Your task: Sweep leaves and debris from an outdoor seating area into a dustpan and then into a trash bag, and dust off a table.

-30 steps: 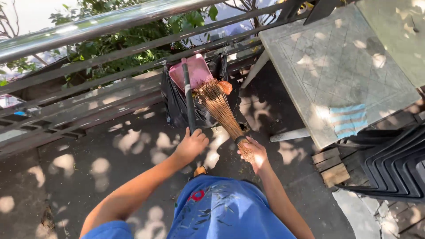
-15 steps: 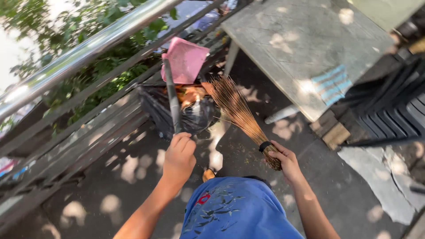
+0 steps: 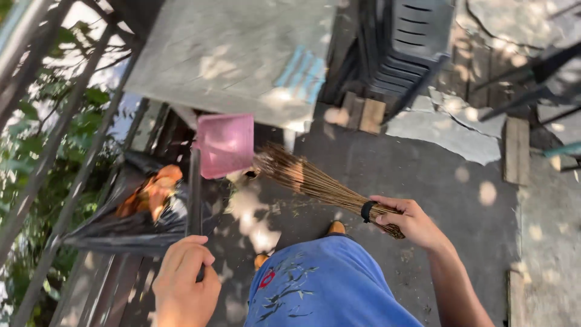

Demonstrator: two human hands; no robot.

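Left hand [image 3: 184, 280] clenched around dustpan [image 3: 225, 144] handle, long axis running straight ahead, pink pan beyond. Right hand [image 3: 410, 222] grasping broom [image 3: 315, 181] by bound end, bristles pointing forward-left toward the pan. Black bag [image 3: 121, 224] just left.

The left hand [image 3: 184, 284] is cut off at the wrist by the bottom edge, at 7 o'clock. Its fingers [image 3: 192, 257] cover the near end of the dustpan [image 3: 225, 144] handle, so the grip end cannot be seen. The right hand [image 3: 411, 221] hides the butt of the broom [image 3: 315, 181]; its forearm runs out of frame at 5 o'clock. The blue shirt [image 3: 327, 284] hides the legs and most of both feet. The black bag [image 3: 115, 227] contents are blurred, only an orange mass shows. The table [image 3: 236, 54] is cropped at 12 o'clock, its legs mostly hidden. The stacked chairs [image 3: 411, 42] are cut off at 1 o'clock.
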